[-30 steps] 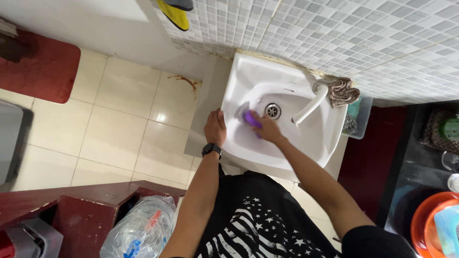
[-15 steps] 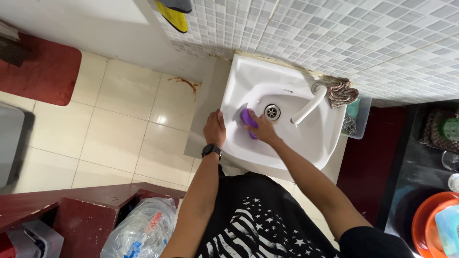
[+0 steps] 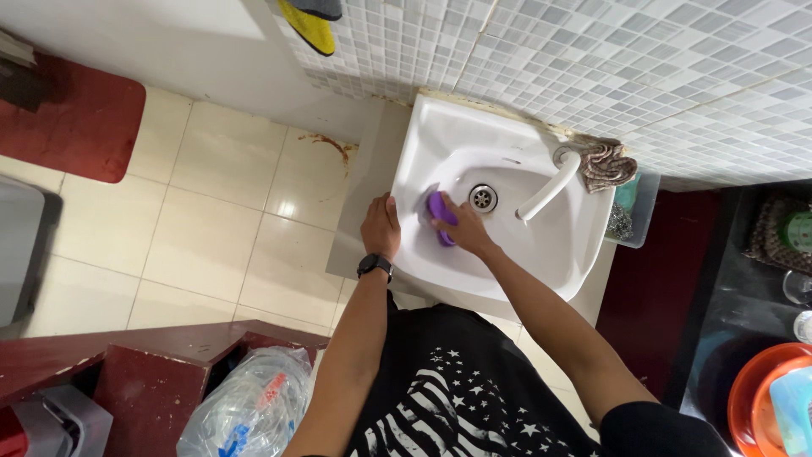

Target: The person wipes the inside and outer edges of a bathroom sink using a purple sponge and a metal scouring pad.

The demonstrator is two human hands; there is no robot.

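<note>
A white wall-mounted sink [image 3: 440, 135] sits against a grey mosaic tile wall. My right hand [image 3: 463, 228] presses a purple scrubber [image 3: 438, 212] against the inside of the basin, just left of the metal drain [image 3: 482, 197]. My left hand [image 3: 381, 227], with a black watch at the wrist, rests on the sink's left rim. A white tap [image 3: 550, 186] reaches over the basin from the right, with a brown cloth [image 3: 607, 165] bunched at its base.
Cream floor tiles [image 3: 211, 228] lie to the left, with a red mat [image 3: 76, 118] at the far left. A clear plastic bag [image 3: 249, 402] sits low by a dark red cabinet [image 3: 127, 372]. An orange bowl [image 3: 757, 398] and dark counter stand at the right.
My right hand has slid the purple scrubber slightly left and up along the basin wall. The left hand stays on the rim.
</note>
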